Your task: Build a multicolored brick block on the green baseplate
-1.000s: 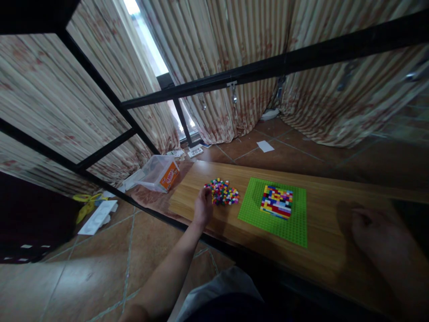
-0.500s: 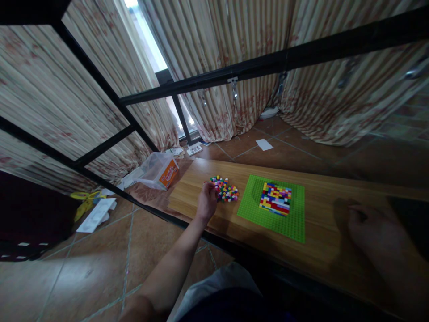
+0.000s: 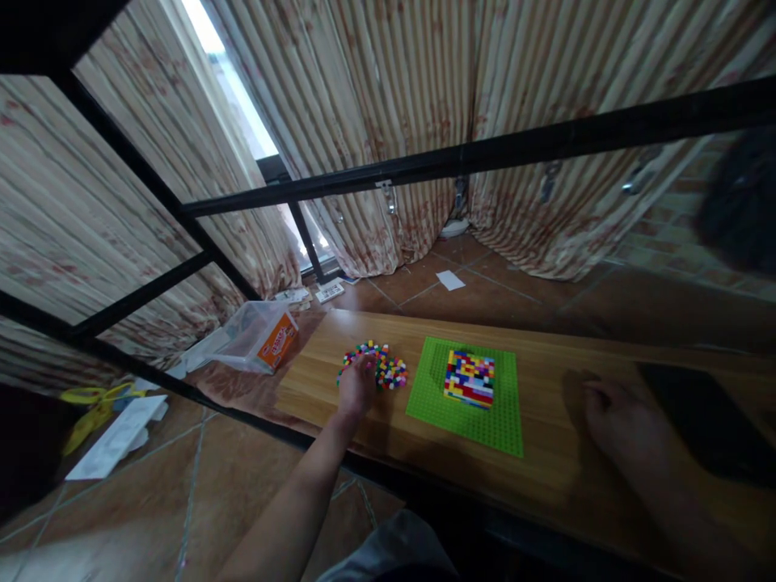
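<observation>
My left hand (image 3: 356,390) is closed at the near side of a loose pile of small coloured toy bricks (image 3: 389,372). Its fingertips are pinched together over the pile, and whatever is between them is too small to make out. Right of the pile lies a green baseplate (image 3: 464,432). A low block of many-coloured bricks (image 3: 470,378) stands on it, built several layers high. My right hand (image 3: 622,420) rests on the table beyond the baseplate, fingers curled in, with no object showing in it. Part of it is in dark shade.
The wooden table (image 3: 321,364) carries a dark flat object (image 3: 706,416) at its right. A clear plastic box (image 3: 246,335) with an orange label stands past its left end. A black metal frame bar (image 3: 424,166) crosses behind, before striped curtains. White paper (image 3: 450,280) lies on the floor.
My left hand has moved farther over the brick pile, its fingertips now among the bricks. My right hand stays curled on the table. The camera view has swung to the right.
</observation>
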A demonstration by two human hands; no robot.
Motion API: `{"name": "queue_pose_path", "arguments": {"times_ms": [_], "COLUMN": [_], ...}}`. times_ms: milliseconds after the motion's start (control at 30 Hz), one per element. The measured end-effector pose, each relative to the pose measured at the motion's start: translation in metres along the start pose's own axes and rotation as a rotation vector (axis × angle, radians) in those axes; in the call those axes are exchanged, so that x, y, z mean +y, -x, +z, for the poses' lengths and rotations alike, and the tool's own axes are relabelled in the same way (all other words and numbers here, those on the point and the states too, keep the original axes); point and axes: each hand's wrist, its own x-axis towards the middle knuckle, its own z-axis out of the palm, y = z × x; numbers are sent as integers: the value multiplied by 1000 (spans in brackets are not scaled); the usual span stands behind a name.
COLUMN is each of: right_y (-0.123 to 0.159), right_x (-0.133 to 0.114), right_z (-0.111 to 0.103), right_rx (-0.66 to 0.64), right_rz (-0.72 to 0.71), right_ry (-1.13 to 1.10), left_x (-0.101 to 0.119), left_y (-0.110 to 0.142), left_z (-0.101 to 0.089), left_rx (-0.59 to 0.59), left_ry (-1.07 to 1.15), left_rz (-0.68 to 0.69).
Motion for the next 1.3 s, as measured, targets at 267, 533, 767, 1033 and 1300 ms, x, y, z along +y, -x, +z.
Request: {"name": "queue_pose_path", "arguments": {"times_ms": [267,533,767,1033,1300], "right_y": [0,-2,-4,-6,-6], "right_x": [-7,-14,-19,-20,-20], "right_z": [-2,-9,-12,-12,-13], "right_rx": [-9,-20,-44,-33,-55], "right_rz": [22,50,91,127,124], "right_ry": [-33,-11,-30,-50,-36], "left_x": [21,102,130,138,141], "left_y": [3,34,34,31,35], "left_z": [3,28,55,66,71], "left_rx": [30,-234,-264,-243,-202], "left_ry": [184,365,153,29,21], "left_rz": [170,399,594,675,619]}}
